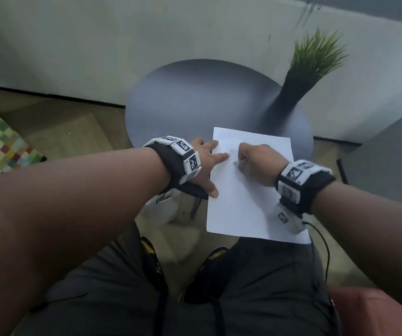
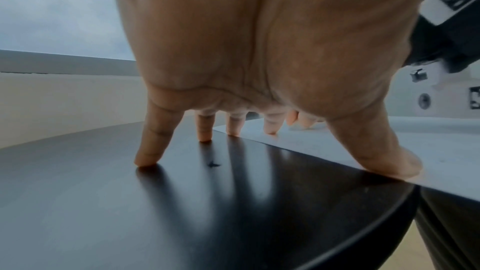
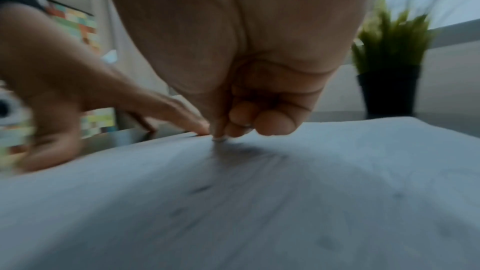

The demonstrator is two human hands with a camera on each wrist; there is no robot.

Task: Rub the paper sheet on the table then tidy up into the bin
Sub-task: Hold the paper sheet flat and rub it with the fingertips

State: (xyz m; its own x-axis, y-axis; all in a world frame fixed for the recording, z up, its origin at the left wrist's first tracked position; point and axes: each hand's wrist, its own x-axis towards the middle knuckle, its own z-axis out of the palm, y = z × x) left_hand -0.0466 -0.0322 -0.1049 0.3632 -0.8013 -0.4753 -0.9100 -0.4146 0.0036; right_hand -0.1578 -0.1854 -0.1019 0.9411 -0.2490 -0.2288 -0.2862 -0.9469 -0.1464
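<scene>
White paper, a single paper sheet (image 1: 250,190), lay on the near right part of the dark round table (image 1: 195,98), and its near end hung past the table's rim over our knees. That overhang was the first thing we judged worth minding: unsupported paper buckles, so the rubbing was best kept to the part backed by the tabletop.

Our right hand (image 1: 255,158) sat on the sheet's upper left area with its fingers (image 3: 272,122) curled tight. They seemed to pinch something small and pale (image 3: 219,138) against the paper, an eraser perhaps, but the right wrist view was too blurred for us to name it. Faint grey marks showed on the paper just below that hand.

Our left hand (image 1: 202,163) was spread wide and held nothing. In the left wrist view the thumb (image 2: 384,151) and two fingertips pressed on the sheet's left edge, while the other two fingertips (image 2: 148,155) stood on the bare table beside it. We judged this the right brace: pinning close to the rubbing point would keep the sheet from creeping or creasing. Short, light strokes running away from the pinned edge seemed safest to us, since a stroke toward it could ruck the paper.

Farther back, a potted plant (image 1: 301,78) stood on the table's far right, near the sheet's far corner but apart from it. No bin showed in any view.
</scene>
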